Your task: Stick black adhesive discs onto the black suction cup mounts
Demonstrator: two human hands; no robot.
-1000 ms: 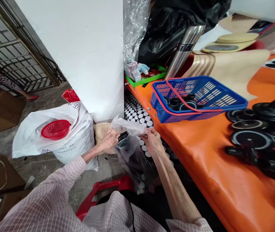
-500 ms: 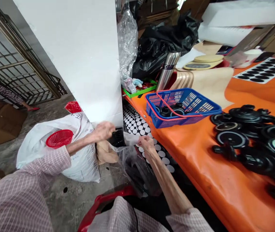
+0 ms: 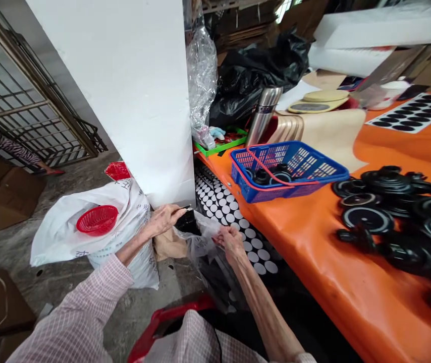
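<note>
Translucent plastic bag [image 3: 208, 253] located beside the orange-covered counter [image 3: 299, 229]; mouth upward, long axis slanting down rightward toward the wearer's lap. Right hand [image 3: 232, 241] pinches its rim; left hand [image 3: 163, 220] pinches a thin dark piece [image 3: 185, 207] at the mouth.

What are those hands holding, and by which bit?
The right hand pinches the clear plastic bag by its top edge; what the left hand holds is unclear.

Left hand [image 3: 162, 220] angled inward, fingers [image 3: 175, 213] together; right hand [image 3: 231, 240] pinching, bare forearm [image 3: 264, 301] slanting inward.
</note>
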